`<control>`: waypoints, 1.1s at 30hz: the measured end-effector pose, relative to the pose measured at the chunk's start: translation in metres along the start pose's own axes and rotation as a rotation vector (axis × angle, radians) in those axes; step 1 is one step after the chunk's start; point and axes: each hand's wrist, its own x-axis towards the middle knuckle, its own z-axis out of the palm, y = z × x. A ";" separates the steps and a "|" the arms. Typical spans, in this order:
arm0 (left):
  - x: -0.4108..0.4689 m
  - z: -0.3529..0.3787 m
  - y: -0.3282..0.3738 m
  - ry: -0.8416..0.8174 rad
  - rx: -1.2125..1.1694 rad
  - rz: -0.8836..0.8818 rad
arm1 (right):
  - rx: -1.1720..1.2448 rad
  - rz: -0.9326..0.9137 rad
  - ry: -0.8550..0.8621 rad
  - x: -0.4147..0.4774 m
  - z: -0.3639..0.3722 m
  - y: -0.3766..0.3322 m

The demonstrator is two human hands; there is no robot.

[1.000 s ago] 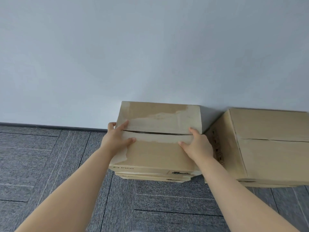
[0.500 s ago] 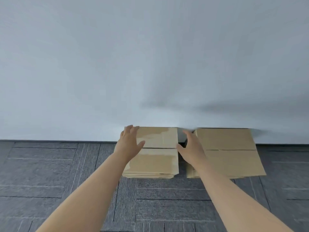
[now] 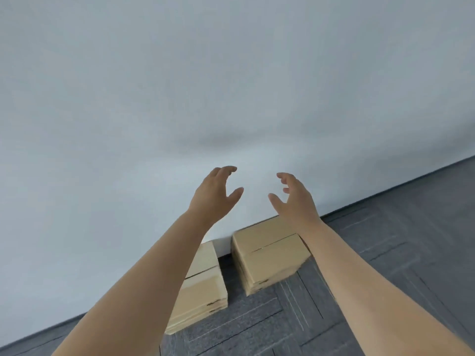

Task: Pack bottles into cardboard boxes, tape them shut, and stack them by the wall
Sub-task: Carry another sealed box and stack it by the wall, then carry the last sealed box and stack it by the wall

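**Both hands raised and empty above two box stacks at the wall**

Both hands are lifted in front of the pale wall [image 3: 231,73], clear of everything below them. The left hand [image 3: 214,195] has its fingers curled loosely with the thumb spread out toward the right, and it grips nothing. The right hand [image 3: 295,199] mirrors it, fingers bent, thumb pointing left, also holding nothing. A gap of bare wall shows between the two, so the hands are apart from each other. Bare forearms run down from them to the bottom edge of the view.

Two stacks of closed cardboard boxes sit on the grey carpet-tiled floor [image 3: 398,253], up against the foot of the wall. The left stack [image 3: 203,286] is partly hidden behind the left forearm; its top flaps meet in a seam across the lid, and the edges of further boxes show beneath the top one. The right stack [image 3: 270,253] stands just beside it, with a narrow strip of floor between them; its far right corner disappears behind the right wrist. Its lid also shows a seam between the closed flaps. Whether tape covers either seam cannot be told. A dark skirting line runs along the base of the wall.
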 end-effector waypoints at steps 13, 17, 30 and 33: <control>-0.045 0.081 0.273 -0.334 -0.140 0.650 | -0.084 0.377 0.607 -0.196 -0.218 0.071; -0.109 0.122 0.368 -0.416 -0.194 0.829 | -0.129 0.497 0.772 -0.299 -0.279 0.106; -0.404 0.262 0.618 -0.715 -0.269 1.187 | -0.171 0.844 1.109 -0.661 -0.424 0.218; -0.440 0.290 0.654 -0.750 -0.222 1.207 | -0.183 0.898 1.117 -0.713 -0.446 0.242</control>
